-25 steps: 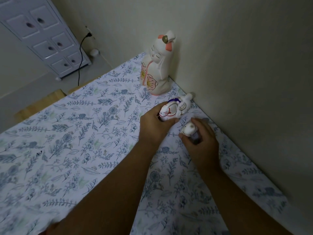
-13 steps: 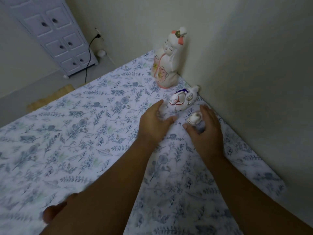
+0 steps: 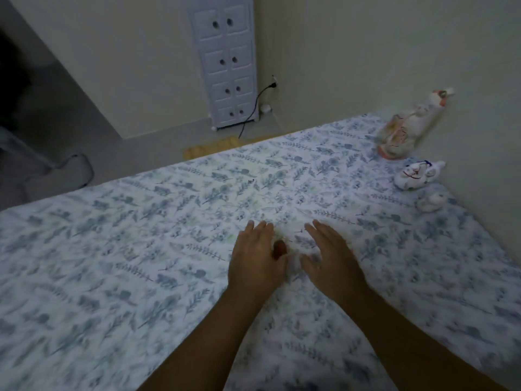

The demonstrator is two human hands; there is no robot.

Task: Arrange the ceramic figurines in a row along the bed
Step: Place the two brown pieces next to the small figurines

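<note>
The bed (image 3: 141, 249) spreads under both hands, its flowered sheet reaching the wall beyond the right hand. Up and to the right of the right hand (image 3: 329, 258), 3 figurines stand in a line along that wall: the tall figurine (image 3: 406, 128) farthest off, the fox figurine (image 3: 417, 177) in the middle, the small figurine (image 3: 430, 202) nearest. All 3 sit well apart from the hands. The left hand (image 3: 256, 261) and the right hand lie flat and spread, palms down, close beside each other, holding nothing.

The row looks set, so the placing step seems finished; the next move likely calls only for a check of spacing, or nothing more.

The tall figurine is upright, its long axis vertical, though blur softens it. The fox figurine lies with its long axis roughly along the wall, face toward the hands. The small figurine's facing cannot be told.
</note>
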